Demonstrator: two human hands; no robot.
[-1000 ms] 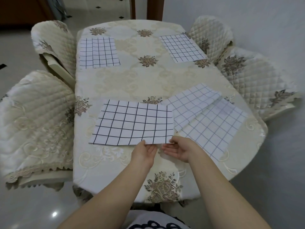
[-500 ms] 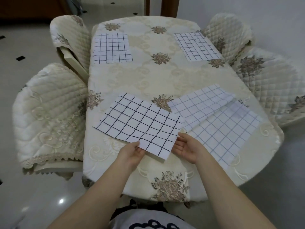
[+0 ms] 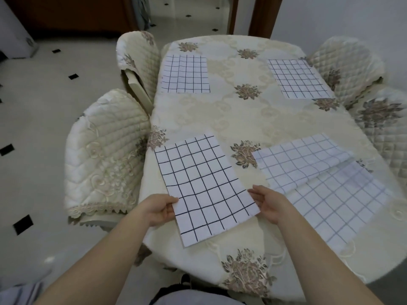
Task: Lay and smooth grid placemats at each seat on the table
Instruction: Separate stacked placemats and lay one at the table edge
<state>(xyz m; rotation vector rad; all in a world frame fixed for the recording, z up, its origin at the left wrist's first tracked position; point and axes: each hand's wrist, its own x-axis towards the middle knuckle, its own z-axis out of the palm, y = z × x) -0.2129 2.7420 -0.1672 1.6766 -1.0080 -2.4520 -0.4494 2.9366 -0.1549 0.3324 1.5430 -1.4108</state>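
A pale tiled floor (image 3: 44, 102) with small black insets surrounds an oval surface (image 3: 237, 119) draped in a cream cloth with floral motifs. Quilted cream chairs stand at its sides, two on the left (image 3: 105, 150) and two on the right (image 3: 348, 60).

A pale-grid placemat (image 3: 339, 194) lies at the near right seat, its far half folded over itself. A far-left placemat (image 3: 186, 74) and a far-right placemat (image 3: 299, 79) lie flat at their seats.

The dark-grid placemat (image 3: 204, 183) sits askew on the near left part of the surface, one corner pointing toward the person. The left hand (image 3: 156, 208) pinches its left edge, thumb on top and fingers (image 3: 167, 213) curled beneath. The right hand (image 3: 269, 203) meets its right edge with fingers (image 3: 255, 195) held close together and fairly straight; I cannot tell whether they pinch it.
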